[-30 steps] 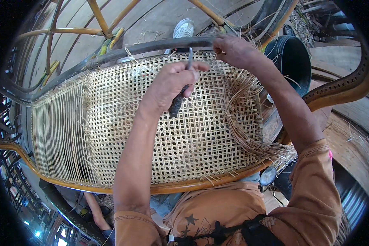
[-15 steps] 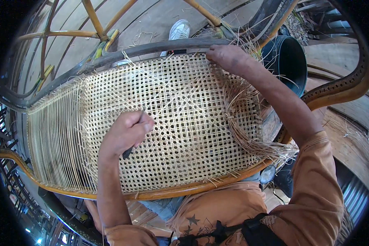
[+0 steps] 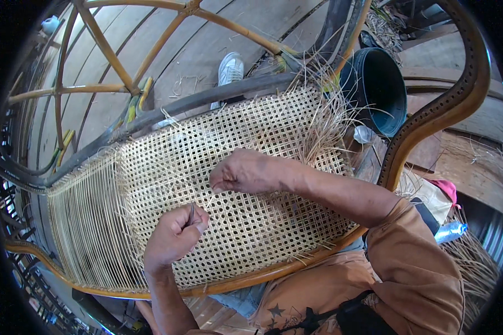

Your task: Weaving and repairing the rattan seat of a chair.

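Woven cane mesh [image 3: 251,229] is stretched across a long curved rattan frame [image 3: 279,272]. My left hand [image 3: 176,233] is closed around a small dark pointed tool [image 3: 191,215], its tip showing by the thumb, just over the mesh. Right beside it, my right hand [image 3: 237,172] hovers over the middle of the mesh with its fingers pinched together. Whatever lies between those fingertips is too small to make out. At the far right of the mesh lies a bundle of loose cane strands [image 3: 323,131]. Unwoven parallel strands [image 3: 89,231] span the left end.
A dark green bucket [image 3: 395,106] stands past the frame's right end. The frame's curved arm [image 3: 455,109] rises at the right. Another rattan framework [image 3: 109,47] stands at the far left. A plastic bottle [image 3: 451,232] lies near my right elbow. A white shoe [image 3: 231,70] shows beyond the frame.
My right hand has come from the far edge of the mesh to its middle, near my left. The loose strand bundle now lies farther back. The view has shifted a little.
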A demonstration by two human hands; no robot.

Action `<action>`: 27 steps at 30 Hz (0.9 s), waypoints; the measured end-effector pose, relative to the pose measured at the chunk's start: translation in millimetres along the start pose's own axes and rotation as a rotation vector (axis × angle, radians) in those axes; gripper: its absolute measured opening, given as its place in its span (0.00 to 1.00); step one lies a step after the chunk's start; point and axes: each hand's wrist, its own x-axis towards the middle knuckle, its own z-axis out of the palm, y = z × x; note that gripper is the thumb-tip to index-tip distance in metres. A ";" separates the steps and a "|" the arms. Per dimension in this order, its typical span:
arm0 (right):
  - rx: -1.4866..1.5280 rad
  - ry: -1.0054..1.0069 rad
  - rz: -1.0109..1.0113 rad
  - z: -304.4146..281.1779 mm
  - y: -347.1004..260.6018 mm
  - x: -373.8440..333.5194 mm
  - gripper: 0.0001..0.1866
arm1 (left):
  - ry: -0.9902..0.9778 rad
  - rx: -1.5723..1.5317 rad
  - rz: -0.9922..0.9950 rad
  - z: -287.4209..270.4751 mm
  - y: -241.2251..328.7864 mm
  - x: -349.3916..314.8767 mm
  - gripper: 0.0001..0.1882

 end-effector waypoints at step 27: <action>0.104 0.180 -0.404 178.8 -80.1 52.3 0.05 | 0.234 -0.158 -0.105 -20.3 -94.7 -149.1 0.05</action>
